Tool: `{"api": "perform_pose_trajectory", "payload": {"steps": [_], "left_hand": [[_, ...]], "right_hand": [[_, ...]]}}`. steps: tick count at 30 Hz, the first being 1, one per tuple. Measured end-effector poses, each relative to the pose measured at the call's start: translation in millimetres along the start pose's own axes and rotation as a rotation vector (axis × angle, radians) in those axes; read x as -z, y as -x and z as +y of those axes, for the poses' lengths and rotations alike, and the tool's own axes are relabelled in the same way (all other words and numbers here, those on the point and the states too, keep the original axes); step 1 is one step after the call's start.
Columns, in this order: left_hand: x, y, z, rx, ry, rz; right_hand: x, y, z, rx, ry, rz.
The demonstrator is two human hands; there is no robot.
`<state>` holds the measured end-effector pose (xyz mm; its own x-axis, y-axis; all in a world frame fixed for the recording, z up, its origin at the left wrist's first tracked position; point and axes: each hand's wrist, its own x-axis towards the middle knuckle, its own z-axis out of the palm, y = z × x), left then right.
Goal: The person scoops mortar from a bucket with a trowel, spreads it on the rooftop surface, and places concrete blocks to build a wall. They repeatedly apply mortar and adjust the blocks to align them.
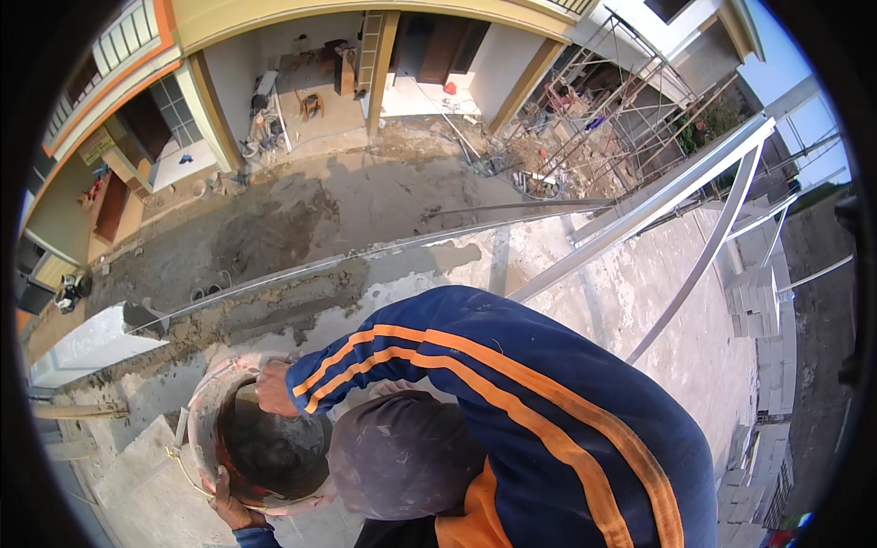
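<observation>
A round, mortar-smeared bucket (194, 429) stands on the cement surface at the lower left, with wet grey mortar (274, 452) inside. My left hand (228, 504) grips its near left rim. Over the far side of the opening is my right hand (275, 390), its fingers curled closed. What those fingers hold, if anything, is hidden. A thin wire handle (180, 461) hangs at the bucket's left side. My right arm, in a blue sleeve with orange stripes, reaches across above my dusty dark knee (402, 452).
A wall edge with wet mortar (301, 294) runs beyond the bucket, above a lower yard. Left stands a white block (96, 347). Metal beams (676, 196) slant up at right, near stacked grey blocks (754, 301). Scaffolding (630, 100) and houses stand beyond.
</observation>
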<state>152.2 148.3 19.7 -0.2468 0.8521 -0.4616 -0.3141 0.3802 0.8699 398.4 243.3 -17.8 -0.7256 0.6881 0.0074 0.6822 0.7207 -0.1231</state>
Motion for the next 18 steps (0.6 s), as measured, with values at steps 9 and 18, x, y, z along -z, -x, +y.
{"api": "perform_pose_trajectory", "payload": {"steps": [9,18], "left_hand": [[10.7,-21.7,-1.4,-0.028,-0.107,0.046],[-9.4,-4.1,1.4,-0.193,0.003,0.101]], "right_hand": [[-5.7,15.6,-6.2,0.071,-0.317,-0.147],[-10.3,13.2,5.1,0.138,-0.130,-0.361]]}}
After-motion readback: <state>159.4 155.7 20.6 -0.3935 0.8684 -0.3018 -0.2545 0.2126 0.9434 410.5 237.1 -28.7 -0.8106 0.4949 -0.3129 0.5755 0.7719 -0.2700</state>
